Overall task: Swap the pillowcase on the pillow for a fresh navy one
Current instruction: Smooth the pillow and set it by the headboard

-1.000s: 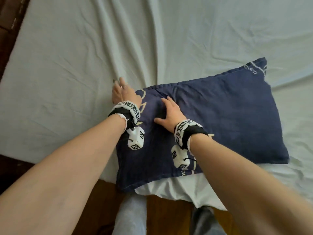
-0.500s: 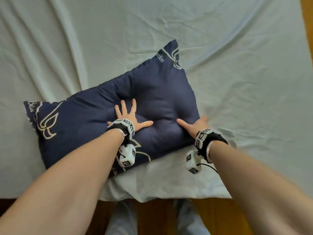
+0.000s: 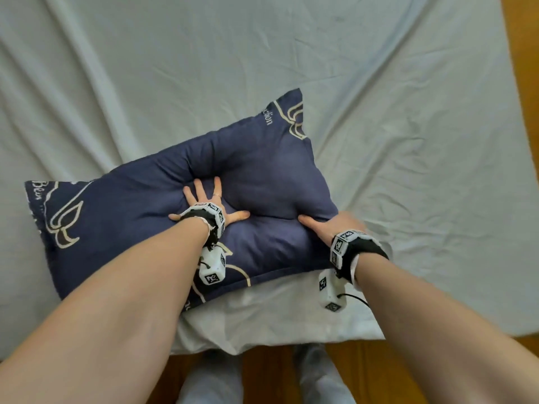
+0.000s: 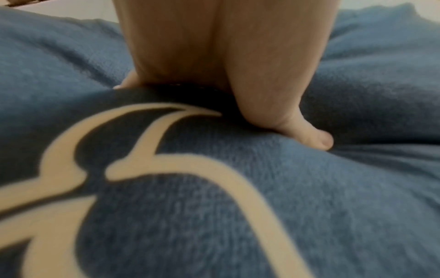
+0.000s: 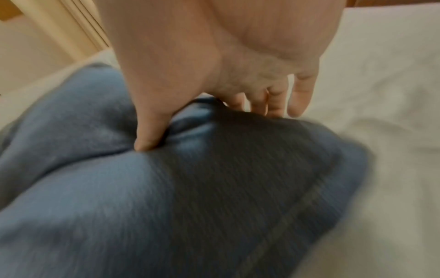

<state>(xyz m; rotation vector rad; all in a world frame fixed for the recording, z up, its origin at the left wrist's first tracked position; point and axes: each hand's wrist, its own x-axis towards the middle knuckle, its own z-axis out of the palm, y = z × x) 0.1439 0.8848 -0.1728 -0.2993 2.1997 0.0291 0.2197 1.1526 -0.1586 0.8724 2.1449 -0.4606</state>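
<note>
- Head view: the pillow (image 3: 256, 199), already inside the navy pillowcase (image 3: 116, 217) with cream line-art and lettering, lies askew on the pale sheet (image 3: 408, 112) of the bed, its near long edge close to the mattress edge.
- The left hand (image 3: 208, 199) lies flat on the middle of the pillow, fingers (image 3: 217, 185) straight and spread, thumb out to the side — the palm sinks into the stuffing and a hollow shows around it.
- The right hand (image 3: 329, 225) sits at the pillow's right end, thumb laid across the top of the fabric; the other fingers are hidden past the edge from this view.
- Left wrist view: the left hand (image 4: 226, 75) presses down into the navy cloth (image 4: 309, 206), the thumb (image 4: 311, 135) flat on it, a cream curl of the print just in front of the camera.
- Right wrist view: the right hand (image 5: 214, 65) drapes over the pillow's end — the thumb (image 5: 150, 131) digs into a fold on top, while the straight, slightly parted fingers (image 5: 300, 94) reach down the far side, next to the sheet (image 5: 381, 94). The picture is blurred, so whether the fingertips touch the cloth I cannot tell.
- A wooden floor (image 3: 519, 68) shows beyond the bed's right side and below its near edge.
</note>
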